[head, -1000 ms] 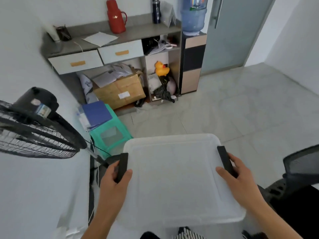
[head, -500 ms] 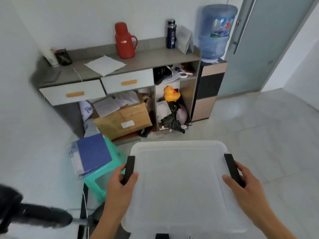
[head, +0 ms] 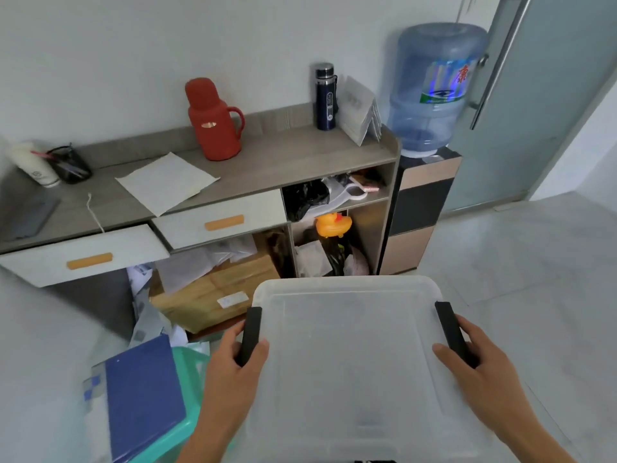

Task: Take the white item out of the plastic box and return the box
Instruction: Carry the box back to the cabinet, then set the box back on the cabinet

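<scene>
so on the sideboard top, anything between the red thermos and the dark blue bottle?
Head view: no. Between the red thermos and the dark blue bottle the grey sideboard top is bare.

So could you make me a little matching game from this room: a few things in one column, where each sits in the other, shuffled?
Things:
1. red thermos
2. yellow rubber duck
3. blue book
4. plastic box

Places:
A. on the green stool
B. held at its black latches by the left hand and right hand
C. on the cabinet top
D. in an open cabinet shelf

Pairs: 1-C, 2-D, 3-A, 4-B
</scene>
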The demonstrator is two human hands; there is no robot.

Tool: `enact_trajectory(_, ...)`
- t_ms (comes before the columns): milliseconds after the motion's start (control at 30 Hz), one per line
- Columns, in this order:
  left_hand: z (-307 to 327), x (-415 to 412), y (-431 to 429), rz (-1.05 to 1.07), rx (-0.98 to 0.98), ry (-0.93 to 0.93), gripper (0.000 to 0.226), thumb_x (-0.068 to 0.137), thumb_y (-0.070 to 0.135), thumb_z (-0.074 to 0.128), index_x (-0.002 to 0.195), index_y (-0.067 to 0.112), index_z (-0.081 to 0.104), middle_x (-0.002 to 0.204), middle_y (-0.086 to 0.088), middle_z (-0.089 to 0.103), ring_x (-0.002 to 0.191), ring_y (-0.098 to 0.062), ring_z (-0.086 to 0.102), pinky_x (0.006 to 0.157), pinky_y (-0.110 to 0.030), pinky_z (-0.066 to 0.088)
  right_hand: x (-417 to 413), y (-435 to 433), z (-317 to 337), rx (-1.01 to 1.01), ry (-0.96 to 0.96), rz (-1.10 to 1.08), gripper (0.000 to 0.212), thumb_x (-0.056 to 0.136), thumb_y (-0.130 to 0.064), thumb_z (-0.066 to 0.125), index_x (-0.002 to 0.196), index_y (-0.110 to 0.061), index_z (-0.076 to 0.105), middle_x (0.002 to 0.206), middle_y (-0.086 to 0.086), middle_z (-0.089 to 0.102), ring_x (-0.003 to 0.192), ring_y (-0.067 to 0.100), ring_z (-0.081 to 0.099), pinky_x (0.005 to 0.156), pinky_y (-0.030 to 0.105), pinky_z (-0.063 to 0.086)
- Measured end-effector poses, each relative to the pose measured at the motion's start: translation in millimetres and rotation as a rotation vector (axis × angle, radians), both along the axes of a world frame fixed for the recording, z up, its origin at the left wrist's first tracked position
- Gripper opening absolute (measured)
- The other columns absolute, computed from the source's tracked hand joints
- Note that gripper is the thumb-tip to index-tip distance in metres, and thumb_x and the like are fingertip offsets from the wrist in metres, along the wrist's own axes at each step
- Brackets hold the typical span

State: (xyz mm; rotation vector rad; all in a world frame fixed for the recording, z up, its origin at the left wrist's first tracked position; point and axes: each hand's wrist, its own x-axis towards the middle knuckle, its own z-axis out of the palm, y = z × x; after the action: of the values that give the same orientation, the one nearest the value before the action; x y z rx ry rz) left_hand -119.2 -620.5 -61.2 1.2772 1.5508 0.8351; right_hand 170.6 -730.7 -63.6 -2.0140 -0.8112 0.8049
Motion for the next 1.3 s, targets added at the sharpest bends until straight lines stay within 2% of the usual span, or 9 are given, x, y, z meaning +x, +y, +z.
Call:
enact_trajectory(133, 19, 40, 73, 0.033, 0.025, -0.001, 0.036, 0.087, 0.023, 0.061, 0.119, 0.030, 0.048, 0.101, 0.009, 0.063, 0.090, -0.009, 0.061, 0.072, -0.029, 0.052, 46, 97, 16, 0.009, -0.034, 0.055, 0.050, 0.086, -0.028, 0.065, 0.133, -0.034, 0.050, 0.092, -0.005, 0.068, 0.084, 0.016, 0.062, 0.068, 0.032, 0.045)
enact_trajectory(233, 30, 56, 121, 0.058, 0.041, -0.014, 0.036, 0.087, 0.022, 0.061, 0.119, 0.030, 0.048, 0.101, 0.005, 0.063, 0.088, -0.010, 0.062, 0.069, -0.028, 0.052, 69, 167, 32, 0.024, -0.081, 0.132, 0.053, 0.087, -0.029, 0.063, 0.138, -0.029, 0.047, 0.101, -0.001, 0.065, 0.090, 0.022, 0.060, 0.075, 0.034, 0.045)
enact_trajectory(433, 50, 64, 217, 0.143, 0.090, -0.051, 0.031, 0.087, 0.015, 0.063, 0.111, 0.033, 0.054, 0.092, 0.000, 0.069, 0.081, -0.020, 0.067, 0.065, -0.031, 0.054, 84, 291, 56, 0.072, -0.129, 0.238, 0.052, 0.089, -0.029, 0.061, 0.139, -0.025, 0.046, 0.105, -0.002, 0.059, 0.090, 0.016, 0.055, 0.064, 0.020, 0.041)
enact_trajectory(567, 54, 63, 295, 0.152, 0.146, -0.055, 0.031, 0.085, 0.016, 0.064, 0.112, 0.029, 0.055, 0.084, -0.004, 0.070, 0.065, -0.014, 0.065, 0.058, -0.028, 0.050, 90, 366, 63, 0.110, -0.134, 0.228, 0.053, 0.087, -0.030, 0.064, 0.138, -0.027, 0.048, 0.108, -0.005, 0.060, 0.095, 0.017, 0.057, 0.079, 0.028, 0.044)
enact_trajectory(700, 59, 63, 377, 0.119, 0.189, -0.096, 0.035, 0.086, 0.017, 0.063, 0.118, 0.029, 0.053, 0.095, 0.007, 0.067, 0.084, -0.011, 0.064, 0.067, -0.029, 0.050, 90, 438, 74, 0.158, -0.162, 0.200, 0.051, 0.085, -0.031, 0.066, 0.135, -0.031, 0.051, 0.111, -0.006, 0.063, 0.099, 0.018, 0.061, 0.085, 0.034, 0.048)
enact_trajectory(800, 62, 64, 435, 0.075, 0.204, -0.089, 0.033, 0.088, 0.017, 0.060, 0.116, 0.031, 0.052, 0.099, 0.015, 0.062, 0.088, -0.005, 0.061, 0.062, -0.022, 0.047, 89, 488, 83, 0.167, -0.194, 0.163, 0.054, 0.084, -0.031, 0.067, 0.136, -0.029, 0.051, 0.113, -0.006, 0.062, 0.102, 0.019, 0.060, 0.089, 0.037, 0.049)
enact_trajectory(933, 58, 68, 503, 0.004, 0.212, -0.029, 0.045, 0.087, 0.023, 0.060, 0.130, 0.029, 0.049, 0.111, 0.011, 0.062, 0.100, -0.014, 0.061, 0.072, -0.026, 0.049, 89, 546, 85, 0.144, -0.237, 0.145, 0.058, 0.085, -0.035, 0.065, 0.140, -0.026, 0.047, 0.124, 0.000, 0.059, 0.105, 0.016, 0.054, 0.094, 0.037, 0.045)
enact_trajectory(1067, 54, 79, 548, -0.034, 0.189, -0.031, 0.046, 0.087, 0.022, 0.060, 0.131, 0.026, 0.047, 0.109, 0.014, 0.061, 0.099, -0.009, 0.061, 0.078, -0.029, 0.051, 94, 594, 80, 0.082, -0.255, 0.139, 0.058, 0.088, -0.036, 0.061, 0.142, -0.025, 0.043, 0.137, 0.005, 0.055, 0.110, 0.019, 0.053, 0.097, 0.040, 0.042)
enact_trajectory(1300, 37, 91, 596, -0.009, 0.126, 0.008, 0.060, 0.086, 0.020, 0.061, 0.141, 0.019, 0.038, 0.122, 0.003, 0.059, 0.104, -0.016, 0.057, 0.087, -0.034, 0.048, 104, 658, 65, 0.060, -0.197, 0.166, 0.054, 0.089, -0.031, 0.061, 0.139, -0.020, 0.047, 0.133, 0.008, 0.057, 0.108, 0.020, 0.054, 0.097, 0.043, 0.046)
